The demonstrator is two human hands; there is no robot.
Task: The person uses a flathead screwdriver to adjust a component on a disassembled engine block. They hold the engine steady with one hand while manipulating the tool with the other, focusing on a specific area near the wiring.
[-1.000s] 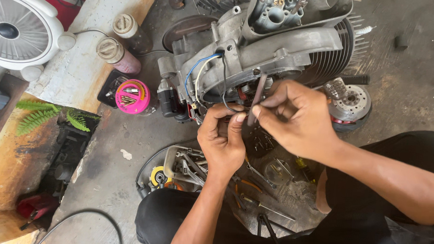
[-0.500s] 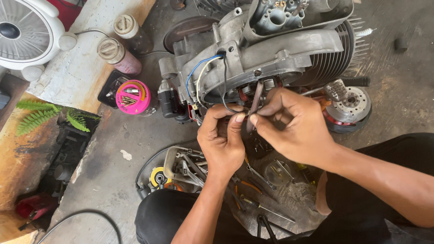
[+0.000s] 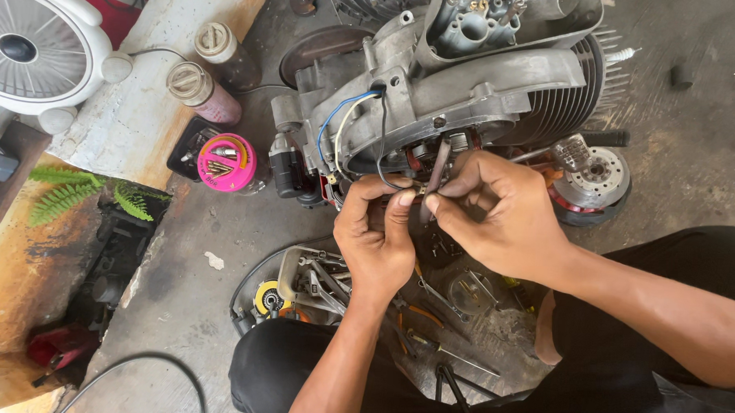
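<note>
We pinch the brown wire point(image 3: 435, 172) with both hands, left point(image 3: 376, 241) and right point(image 3: 502, 211) fingertips closed on it, steadying gently at the engine's point(image 3: 461, 79) six o'clock.

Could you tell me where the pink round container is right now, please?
In the head view the pink container sits on the floor at left of centre, just left of the engine and below two spray cans, well left of both hands.
</note>
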